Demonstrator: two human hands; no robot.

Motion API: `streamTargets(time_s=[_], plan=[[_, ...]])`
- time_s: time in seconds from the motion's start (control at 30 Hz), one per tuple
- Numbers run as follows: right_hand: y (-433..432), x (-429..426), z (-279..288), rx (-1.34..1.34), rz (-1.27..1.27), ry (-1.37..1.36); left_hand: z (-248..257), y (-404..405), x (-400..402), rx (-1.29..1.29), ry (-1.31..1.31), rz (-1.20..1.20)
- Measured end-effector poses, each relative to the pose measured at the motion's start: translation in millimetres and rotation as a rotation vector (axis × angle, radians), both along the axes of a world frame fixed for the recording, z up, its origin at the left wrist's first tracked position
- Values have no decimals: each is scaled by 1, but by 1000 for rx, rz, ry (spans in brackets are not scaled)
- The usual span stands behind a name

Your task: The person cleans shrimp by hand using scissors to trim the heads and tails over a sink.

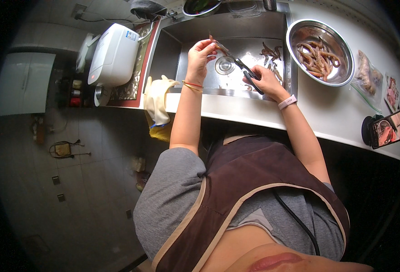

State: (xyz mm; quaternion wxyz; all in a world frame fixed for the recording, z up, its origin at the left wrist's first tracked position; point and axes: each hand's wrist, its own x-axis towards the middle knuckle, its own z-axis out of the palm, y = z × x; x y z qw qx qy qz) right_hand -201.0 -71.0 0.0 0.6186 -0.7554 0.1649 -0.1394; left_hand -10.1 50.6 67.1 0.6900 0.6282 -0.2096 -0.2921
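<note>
Above the stainless steel sink [200, 44], my left hand [201, 54] pinches a raw shrimp [220, 46] between thumb and fingers. Black-handled kitchen scissors [251, 74] are in my right hand [266, 81], their blades pointing up and left against the shrimp. Whether the blades are parted is too small to tell. Below them lies the round sink drain [225, 65]. Several loose shrimp [270, 51] rest on the sink floor at the right. A steel bowl [349, 64] on the counter beside the sink holds a pile of shrimp [319, 59].
Pale rubber gloves [157, 98] hang over the front edge at the left. A white appliance [114, 54] stands farther left. To the right of the bowl are a plastic bag of food [369, 74] and a phone [389, 129] on a stand. Behind the sink sits a dark bowl [201, 7].
</note>
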Motion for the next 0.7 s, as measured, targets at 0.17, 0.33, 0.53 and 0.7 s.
streamTargets(time_s=[0.17,0.33,0.53,0.7], plan=[[3,-5,10,-167,-20,38,4,2,1,-38,-5,1],[4,-5,8,-246,-71,-34,9,4,-2,-14,-36,17],[5,-7,9,-287,-79,-5,9,3,-2,-6,-36,34],[5,-6,8,-266,-78,16,8,2,-1,18,-71,57]])
